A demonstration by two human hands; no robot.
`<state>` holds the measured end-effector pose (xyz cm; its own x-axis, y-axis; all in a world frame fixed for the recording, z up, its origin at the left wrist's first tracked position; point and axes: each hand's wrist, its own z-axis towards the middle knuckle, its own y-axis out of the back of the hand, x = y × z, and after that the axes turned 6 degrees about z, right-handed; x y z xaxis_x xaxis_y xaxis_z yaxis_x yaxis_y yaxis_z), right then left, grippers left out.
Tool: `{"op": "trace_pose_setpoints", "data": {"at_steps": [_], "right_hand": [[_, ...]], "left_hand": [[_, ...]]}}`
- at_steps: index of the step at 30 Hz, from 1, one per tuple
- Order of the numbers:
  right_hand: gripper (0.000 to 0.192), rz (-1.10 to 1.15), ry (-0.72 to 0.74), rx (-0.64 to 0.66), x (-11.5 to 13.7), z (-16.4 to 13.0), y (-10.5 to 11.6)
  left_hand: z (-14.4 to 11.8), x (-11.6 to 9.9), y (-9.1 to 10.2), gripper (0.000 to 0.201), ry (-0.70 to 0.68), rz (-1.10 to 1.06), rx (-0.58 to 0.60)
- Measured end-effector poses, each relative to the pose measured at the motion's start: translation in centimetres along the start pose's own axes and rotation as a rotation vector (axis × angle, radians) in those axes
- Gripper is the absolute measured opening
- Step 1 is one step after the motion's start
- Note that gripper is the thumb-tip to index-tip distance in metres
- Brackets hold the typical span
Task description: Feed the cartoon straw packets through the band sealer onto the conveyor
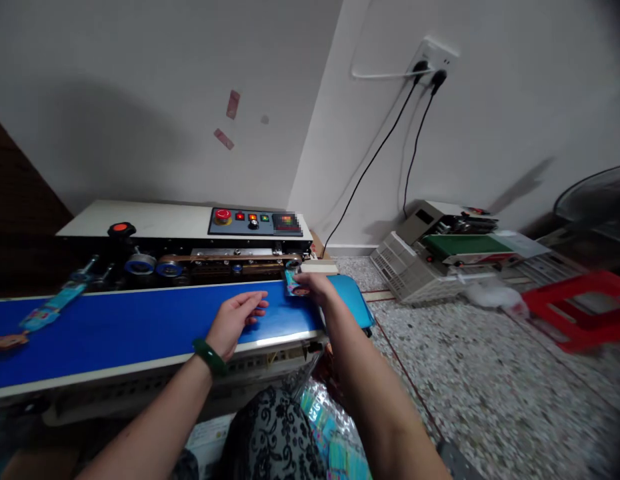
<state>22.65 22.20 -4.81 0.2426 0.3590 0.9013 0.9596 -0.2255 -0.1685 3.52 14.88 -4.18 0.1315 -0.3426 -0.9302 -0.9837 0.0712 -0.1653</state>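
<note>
Two bare hands are working at the blue conveyor belt [115, 330]: the right hand [315, 287] is pinching a small colourful plastic packet [293, 285] against the sealer's intake, ideally feeding it flat, while the left hand [236, 322] is hovering open nearby.

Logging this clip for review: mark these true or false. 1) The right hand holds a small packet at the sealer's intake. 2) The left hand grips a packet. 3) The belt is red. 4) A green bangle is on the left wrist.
1) True: the right hand pinches a small packet by the sealing machine.
2) False: the left hand rests open on the belt, holding nothing.
3) False: the conveyor belt is blue.
4) True: the green bangle sits on the left wrist.
</note>
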Motion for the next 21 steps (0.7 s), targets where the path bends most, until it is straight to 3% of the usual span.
{"op": "trace_pose_setpoints", "data": {"at_steps": [3, 5, 7, 9, 13, 15, 17, 21], "right_hand": [[0.011, 0.015, 0.041, -0.079, 0.4, -2.1, 1.0], [0.016, -0.002, 0.107, -0.134, 0.2, -4.7, 4.0], [0.023, -0.134, 0.271, -0.139, -1.4, -7.7, 8.4], [0.027, -0.266, 0.294, -0.199, -5.0, -10.7, 13.1], [0.022, -0.607, -0.053, -0.498, -16.9, -14.8, 20.5], [0.013, -0.649, -0.128, -0.547, -22.7, -15.5, 22.6], [0.014, -0.656, -0.173, -0.569, -26.9, -15.9, 23.9], [0.043, -0.65, -0.268, -0.646, -30.8, -17.3, 26.9]], "left_hand": [[-0.9, 0.1, -0.2, 0.032, 0.033, 0.124, 0.129], [-1.8, 0.3, -0.2, 0.031, 0.066, 0.245, 0.242], [-2.8, 0.5, -0.3, 0.029, 0.122, 0.342, 0.368], [-3.7, 0.7, -0.3, 0.028, 0.194, 0.442, 0.473], [-5.1, 1.3, -0.7, 0.027, 0.298, 0.586, 0.543], [-5.4, 1.7, -1.2, 0.028, 0.338, 0.642, 0.535], [-5.3, 2.1, -1.7, 0.03, 0.368, 0.696, 0.529], [-4.7, 3.4, -2.5, 0.037, 0.44, 0.785, 0.514]]}}
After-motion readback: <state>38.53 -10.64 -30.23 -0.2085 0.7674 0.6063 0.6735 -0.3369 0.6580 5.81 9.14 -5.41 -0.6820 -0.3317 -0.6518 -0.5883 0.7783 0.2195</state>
